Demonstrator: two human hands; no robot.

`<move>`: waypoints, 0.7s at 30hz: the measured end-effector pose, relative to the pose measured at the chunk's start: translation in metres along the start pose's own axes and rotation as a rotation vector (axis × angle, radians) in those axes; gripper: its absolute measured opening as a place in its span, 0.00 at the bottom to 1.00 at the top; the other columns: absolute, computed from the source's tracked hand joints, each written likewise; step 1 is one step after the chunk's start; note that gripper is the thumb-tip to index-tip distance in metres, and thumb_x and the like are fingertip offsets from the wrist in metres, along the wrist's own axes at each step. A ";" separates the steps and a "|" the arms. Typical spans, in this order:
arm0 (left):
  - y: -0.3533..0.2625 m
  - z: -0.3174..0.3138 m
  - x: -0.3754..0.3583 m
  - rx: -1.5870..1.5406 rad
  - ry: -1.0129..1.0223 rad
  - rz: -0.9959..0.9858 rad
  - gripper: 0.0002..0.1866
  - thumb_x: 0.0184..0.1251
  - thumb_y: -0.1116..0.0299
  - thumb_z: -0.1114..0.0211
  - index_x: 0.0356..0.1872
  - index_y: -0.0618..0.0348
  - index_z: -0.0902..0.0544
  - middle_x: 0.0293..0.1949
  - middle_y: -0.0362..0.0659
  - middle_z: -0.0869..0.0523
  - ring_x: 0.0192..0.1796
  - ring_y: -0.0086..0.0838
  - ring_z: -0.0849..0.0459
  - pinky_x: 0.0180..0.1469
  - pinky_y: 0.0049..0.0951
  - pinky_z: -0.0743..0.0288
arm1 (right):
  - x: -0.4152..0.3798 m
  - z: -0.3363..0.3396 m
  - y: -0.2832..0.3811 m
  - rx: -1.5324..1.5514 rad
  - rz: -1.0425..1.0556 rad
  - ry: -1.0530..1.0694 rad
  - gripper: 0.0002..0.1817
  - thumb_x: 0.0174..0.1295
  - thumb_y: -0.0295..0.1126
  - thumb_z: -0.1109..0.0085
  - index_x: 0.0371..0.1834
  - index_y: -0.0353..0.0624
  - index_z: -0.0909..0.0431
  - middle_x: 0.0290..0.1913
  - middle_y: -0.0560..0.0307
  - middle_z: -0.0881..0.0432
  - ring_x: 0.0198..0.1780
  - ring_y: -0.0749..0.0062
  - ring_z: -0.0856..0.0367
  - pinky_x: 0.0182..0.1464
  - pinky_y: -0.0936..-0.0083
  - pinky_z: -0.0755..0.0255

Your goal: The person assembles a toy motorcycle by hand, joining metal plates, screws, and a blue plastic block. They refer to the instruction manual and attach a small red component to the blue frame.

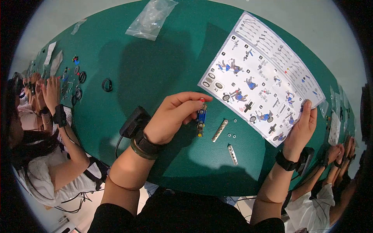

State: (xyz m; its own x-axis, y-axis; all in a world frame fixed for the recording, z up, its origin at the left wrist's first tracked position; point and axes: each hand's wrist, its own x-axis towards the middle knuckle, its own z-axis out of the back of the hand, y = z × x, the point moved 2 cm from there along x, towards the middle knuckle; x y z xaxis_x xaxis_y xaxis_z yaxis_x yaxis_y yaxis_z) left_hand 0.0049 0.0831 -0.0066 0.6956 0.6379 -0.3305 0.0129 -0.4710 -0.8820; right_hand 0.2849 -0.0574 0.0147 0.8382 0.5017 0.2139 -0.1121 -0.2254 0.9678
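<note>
Between the thumb and fingers of my left hand (180, 112) is a small blue toy model part (200, 119) with a red piece at its top and yellow at its lower end. My right hand (301, 126) grips the lower right edge of a printed instruction sheet (256, 83), thumb on top. The sheet is tilted and shows numbered motorcycle assembly pictures. Near my left hand, a perforated metal strip (220, 130) lies on the table, with a second strip (232, 155) below it. Several small nuts (234, 136) are beside them.
A clear plastic bag (151, 19) lies at the far side of the green table (171, 62). A black ring (107, 84) and several loose toy parts (79, 77) are to the left. People (50, 155) sit at both sides, their hands over the table.
</note>
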 end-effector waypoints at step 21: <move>0.001 0.002 0.000 0.056 -0.017 0.010 0.18 0.71 0.62 0.49 0.50 0.63 0.18 0.32 0.34 0.20 0.32 0.16 0.28 0.33 0.17 0.36 | 0.002 0.001 -0.001 -0.001 0.013 -0.027 0.14 0.71 0.35 0.49 0.50 0.34 0.27 0.46 0.52 0.18 0.44 0.78 0.19 0.46 0.82 0.25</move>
State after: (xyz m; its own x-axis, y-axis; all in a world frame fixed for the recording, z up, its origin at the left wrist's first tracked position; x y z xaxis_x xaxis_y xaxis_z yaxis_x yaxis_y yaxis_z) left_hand 0.0036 0.0843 -0.0083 0.6834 0.6437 -0.3443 -0.0345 -0.4426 -0.8961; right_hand 0.2873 -0.0568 0.0139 0.8506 0.4761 0.2233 -0.1237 -0.2315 0.9649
